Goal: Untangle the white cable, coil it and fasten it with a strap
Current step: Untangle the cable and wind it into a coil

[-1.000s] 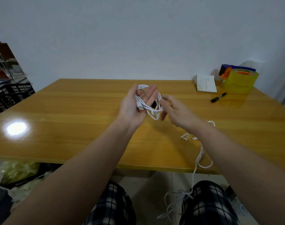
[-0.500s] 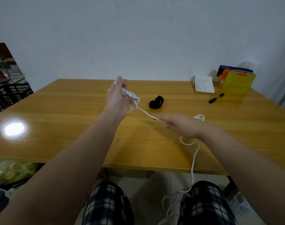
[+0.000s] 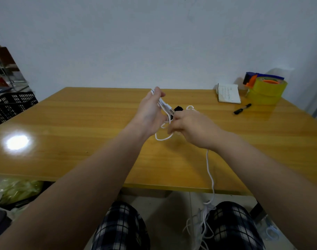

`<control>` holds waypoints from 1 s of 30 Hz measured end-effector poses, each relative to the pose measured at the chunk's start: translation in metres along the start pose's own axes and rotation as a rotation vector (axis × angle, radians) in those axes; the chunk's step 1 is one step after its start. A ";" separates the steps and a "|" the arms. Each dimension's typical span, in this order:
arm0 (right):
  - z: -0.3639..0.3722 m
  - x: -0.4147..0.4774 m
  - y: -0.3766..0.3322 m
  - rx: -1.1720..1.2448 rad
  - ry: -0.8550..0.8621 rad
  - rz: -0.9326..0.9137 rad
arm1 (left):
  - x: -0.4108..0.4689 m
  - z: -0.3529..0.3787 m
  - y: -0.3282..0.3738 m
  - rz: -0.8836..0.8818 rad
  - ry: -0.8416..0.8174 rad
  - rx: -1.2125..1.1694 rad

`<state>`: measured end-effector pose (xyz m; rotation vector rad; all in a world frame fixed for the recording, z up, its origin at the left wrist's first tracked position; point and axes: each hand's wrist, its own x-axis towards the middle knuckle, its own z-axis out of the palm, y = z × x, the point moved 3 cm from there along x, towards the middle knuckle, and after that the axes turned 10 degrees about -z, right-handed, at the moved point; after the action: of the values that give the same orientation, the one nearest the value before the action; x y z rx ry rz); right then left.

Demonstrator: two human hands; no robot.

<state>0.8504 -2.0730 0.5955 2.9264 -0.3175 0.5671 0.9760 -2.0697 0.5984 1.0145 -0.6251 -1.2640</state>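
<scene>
1. Head camera looks down on a thin white cable (image 3: 164,105), gathered in a few strands above the middle of the counter, its metal-tipped plug (image 3: 170,111) pointing down and to the right between the two hands
2. The left hand (image 3: 148,112) is raised with its palm turned to the right. Its thumb and fingertips pinch the gathered strands at the top, and the strands run down along the palm
3. The right hand (image 3: 192,127) sits just beside it, a little lower, with its back to the camera and its fingers curled round the white cable. What the fingertips grip is hidden
4. One slack loop of the cable hangs below the two hands, and a smaller loop shows beyond the right knuckles
5. From under the right wrist a single strand passes over the counter's near edge and ends in a loose tangle (image 3: 204,217) by the right knee of the black-and-white checked trousers (image 3: 121,226)
6. A small black strap (image 3: 178,108) lies on the counter just behind the hands, partly hidden by them
7. The glossy yellow-brown wooden counter (image 3: 82,132) carries a bright glare patch at its left
8. At the far right corner lie a small white notebook (image 3: 229,95) and a black marker pen (image 3: 242,109). Near them, against the pale wall, stand stacked yellow tape rolls (image 3: 268,91) with a blue and orange dispenser (image 3: 252,80) behind them
9. Off the counter, a black plastic crate (image 3: 11,105) stands at the left and a green plastic bag (image 3: 18,191) lies on the floor below the left edge
</scene>
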 end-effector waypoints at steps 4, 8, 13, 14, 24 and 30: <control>-0.006 -0.002 0.006 0.411 0.171 0.182 | 0.000 -0.001 -0.001 -0.003 0.009 0.050; -0.015 -0.005 0.008 0.472 0.211 0.249 | -0.002 -0.003 -0.005 -0.050 -0.003 0.151; -0.024 -0.007 0.007 0.371 0.123 0.280 | -0.008 -0.001 -0.007 -0.129 -0.053 0.203; -0.024 -0.008 0.007 0.386 0.134 0.281 | -0.008 0.000 -0.006 -0.147 -0.066 0.200; -0.025 -0.013 0.009 0.412 0.168 0.286 | -0.012 -0.002 -0.004 -0.199 -0.045 0.243; -0.024 -0.009 0.006 0.410 0.176 0.265 | -0.015 0.004 -0.006 -0.154 -0.018 0.503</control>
<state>0.8327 -2.0728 0.6146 3.2072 -0.6415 1.0327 0.9663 -2.0562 0.5969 1.4893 -0.9203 -1.2787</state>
